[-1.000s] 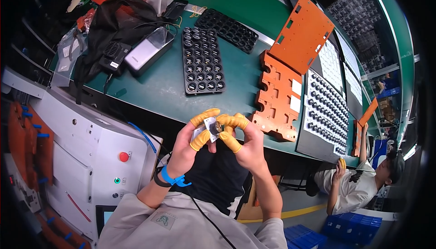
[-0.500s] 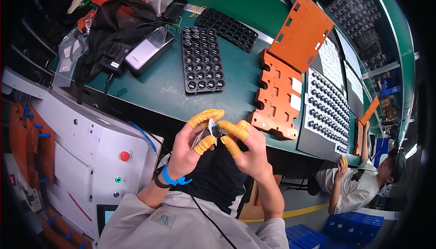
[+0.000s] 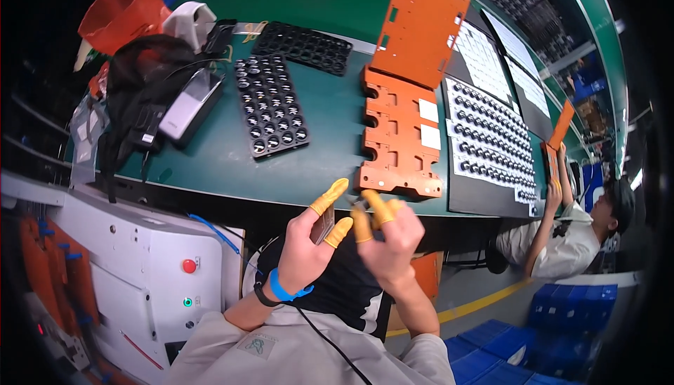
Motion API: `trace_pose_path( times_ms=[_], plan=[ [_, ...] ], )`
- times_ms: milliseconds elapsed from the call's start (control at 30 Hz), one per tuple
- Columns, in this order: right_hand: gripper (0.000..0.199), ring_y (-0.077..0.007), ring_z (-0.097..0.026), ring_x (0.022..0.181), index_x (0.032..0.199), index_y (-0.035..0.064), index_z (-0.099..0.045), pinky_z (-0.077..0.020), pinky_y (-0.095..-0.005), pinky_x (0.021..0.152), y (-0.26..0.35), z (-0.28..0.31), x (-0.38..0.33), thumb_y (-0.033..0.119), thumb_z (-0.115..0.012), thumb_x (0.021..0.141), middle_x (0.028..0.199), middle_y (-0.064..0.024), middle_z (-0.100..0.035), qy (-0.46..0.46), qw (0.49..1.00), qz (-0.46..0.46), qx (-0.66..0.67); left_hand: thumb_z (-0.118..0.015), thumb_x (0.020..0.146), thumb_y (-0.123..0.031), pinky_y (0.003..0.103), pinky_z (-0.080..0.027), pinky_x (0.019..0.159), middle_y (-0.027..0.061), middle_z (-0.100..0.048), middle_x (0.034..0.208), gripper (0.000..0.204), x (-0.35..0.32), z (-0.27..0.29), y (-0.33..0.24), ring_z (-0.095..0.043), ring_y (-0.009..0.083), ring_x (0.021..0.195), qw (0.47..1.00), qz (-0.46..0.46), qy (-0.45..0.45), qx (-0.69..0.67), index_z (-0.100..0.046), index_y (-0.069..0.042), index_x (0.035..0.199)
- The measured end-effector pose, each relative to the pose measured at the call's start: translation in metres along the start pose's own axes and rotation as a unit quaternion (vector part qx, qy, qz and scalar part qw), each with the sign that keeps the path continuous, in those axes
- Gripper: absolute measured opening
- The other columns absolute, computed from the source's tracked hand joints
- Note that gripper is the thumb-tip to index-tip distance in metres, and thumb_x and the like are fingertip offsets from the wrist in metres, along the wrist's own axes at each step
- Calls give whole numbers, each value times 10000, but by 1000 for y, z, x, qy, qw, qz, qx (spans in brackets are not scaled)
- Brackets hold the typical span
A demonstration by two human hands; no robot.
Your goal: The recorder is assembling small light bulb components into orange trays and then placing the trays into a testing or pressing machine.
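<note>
Both my hands are raised in front of my chest, below the green table's near edge (image 3: 232, 181). Yellow finger cots cover my fingertips. My left hand (image 3: 309, 244) pinches a small flat dark part (image 3: 324, 225) between thumb and forefinger. Just to its right, my right hand (image 3: 386, 237) has its fingers curled close to that part; whether it touches it is unclear. A blue band circles my left wrist.
On the table lie a black tray of round parts (image 3: 274, 104), a second black tray (image 3: 302, 44), orange fixture plates (image 3: 400, 132), white-backed part trays (image 3: 491, 139), a black bag (image 3: 140, 83) and a handheld scanner (image 3: 184, 107). Another person (image 3: 569, 230) sits at the right. A white machine cabinet (image 3: 140, 272) stands lower left.
My hands have dropped slightly and drawn apart; the small part now sits in my left hand alone, with my right fingers pulled back from it.
</note>
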State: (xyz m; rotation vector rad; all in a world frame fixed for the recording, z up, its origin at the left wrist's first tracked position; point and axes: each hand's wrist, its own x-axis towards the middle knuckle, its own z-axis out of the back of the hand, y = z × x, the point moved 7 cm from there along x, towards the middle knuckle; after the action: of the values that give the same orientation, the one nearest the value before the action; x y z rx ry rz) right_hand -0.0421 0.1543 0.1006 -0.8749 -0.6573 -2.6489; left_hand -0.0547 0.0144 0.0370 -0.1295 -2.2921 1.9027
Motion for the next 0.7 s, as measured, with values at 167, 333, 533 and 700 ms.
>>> trace_pose_path(
  times_ms=[167, 333, 533, 700],
  plan=[
    [199, -118, -458, 560, 1030, -53, -734, -338, -320, 507, -118, 48, 5, 90, -744, 893, 662, -67, -552, -123, 961, -248, -9, -605, 1018, -93, 178, -447, 649, 72, -716, 1214, 372, 5, 4, 12, -604, 29, 919, 993, 71, 35, -88, -595, 16, 1373],
    [297, -45, -388, 566, 996, -109, -744, -286, -282, 494, -199, 32, -7, 182, -708, 951, 617, 55, -508, -16, 909, -401, 114, -602, 1021, -116, 176, -444, 628, 86, -728, 1178, 344, 15, 6, 15, -530, 10, 740, 993, 56, 30, -95, -611, 21, 1337],
    [250, -22, -374, 515, 869, -22, -721, -228, -250, 460, -224, 12, -14, 197, -644, 959, 613, 60, -507, 158, 810, -519, 223, -594, 1027, -144, 187, -455, 626, 93, -728, 1162, 348, 17, 10, 21, -518, 19, 703, 990, 67, 33, -123, -614, 21, 1333],
    [271, -49, -384, 504, 857, -10, -704, -256, -264, 466, -225, 15, -3, 230, -625, 958, 657, 30, -540, 208, 809, -515, 193, -592, 1028, -147, 204, -458, 623, 70, -724, 1081, 343, 16, 15, 25, -512, 36, 681, 987, 64, 30, -141, -617, 27, 1321]
  ],
)
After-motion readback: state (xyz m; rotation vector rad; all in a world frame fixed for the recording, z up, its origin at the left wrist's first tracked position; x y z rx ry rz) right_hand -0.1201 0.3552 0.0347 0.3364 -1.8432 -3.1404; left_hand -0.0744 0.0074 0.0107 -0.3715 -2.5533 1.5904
